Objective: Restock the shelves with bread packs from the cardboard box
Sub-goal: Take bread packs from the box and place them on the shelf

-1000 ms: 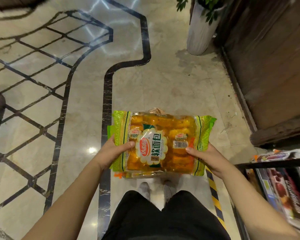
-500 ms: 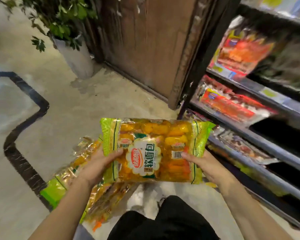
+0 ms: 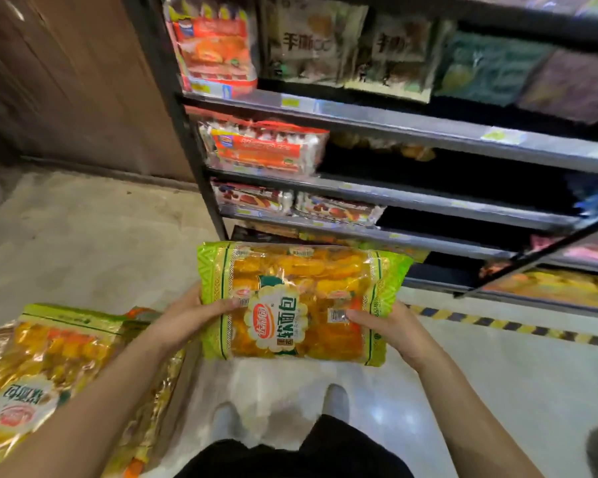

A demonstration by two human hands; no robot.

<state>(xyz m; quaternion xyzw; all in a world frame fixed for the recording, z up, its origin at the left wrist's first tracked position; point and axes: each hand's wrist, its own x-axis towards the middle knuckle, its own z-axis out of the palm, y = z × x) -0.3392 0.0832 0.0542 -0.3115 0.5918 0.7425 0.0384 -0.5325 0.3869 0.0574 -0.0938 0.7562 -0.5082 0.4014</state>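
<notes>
From the head view, a bread pack [image 3: 301,301] is held flat above the person's shoes, just short of the shelves [image 3: 394,198] on the far right. The left hand [image 3: 187,319] grips its left end and the right hand [image 3: 390,329] its right end, thumbs on top. Other packs [image 3: 45,367] lie near left.

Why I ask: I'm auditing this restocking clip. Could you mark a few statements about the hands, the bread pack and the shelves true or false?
1. The left hand and right hand both grip the bread pack. True.
2. The bread pack rests on a shelf. False: it is held in the air in front of the shelves.
3. More same-brand packs lie at the lower left. True.
4. The shelf under the red pack is full. False: a dark gap lies to that pack's right.
</notes>
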